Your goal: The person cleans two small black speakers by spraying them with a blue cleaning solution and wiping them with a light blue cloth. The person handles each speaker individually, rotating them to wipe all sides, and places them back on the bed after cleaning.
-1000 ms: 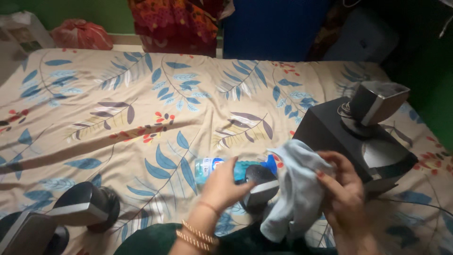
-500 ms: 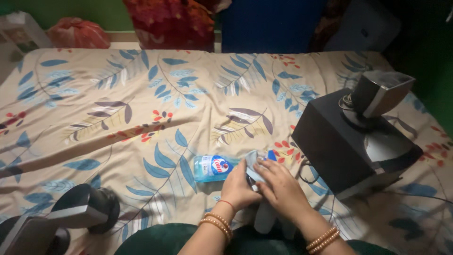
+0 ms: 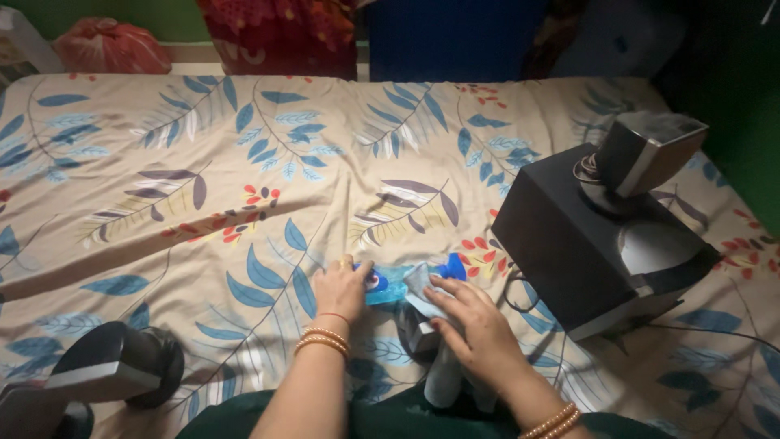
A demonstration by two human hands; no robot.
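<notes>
Left hand (image 3: 341, 286) lies on the blue bottle (image 3: 388, 284), fingers curled over its near end, grip closed lightly on it; bottle flat on the bed (image 3: 244, 162), cap at 3 o'clock; right hand (image 3: 475, 325) presses a pale blue cloth (image 3: 418, 284) down over a small dark speaker (image 3: 414, 329), fingers spread flat, so the cloth is pinned rather than pinched; cloth's tail hangs toward 6 o'clock, off the near edge of the bed; speaker mostly hidden under cloth and palm; large black speaker box (image 3: 569, 244) at 3 o'clock of the hands, with a small angled speaker (image 3: 646, 154) sitting on top; another small speaker (image 3: 114, 366) at 8 o'clock, well apart, untouched; judged: wiping of the one small speaker is under way, bottle just being taken up, the other speakers and the box seemingly yet to be wiped
</notes>
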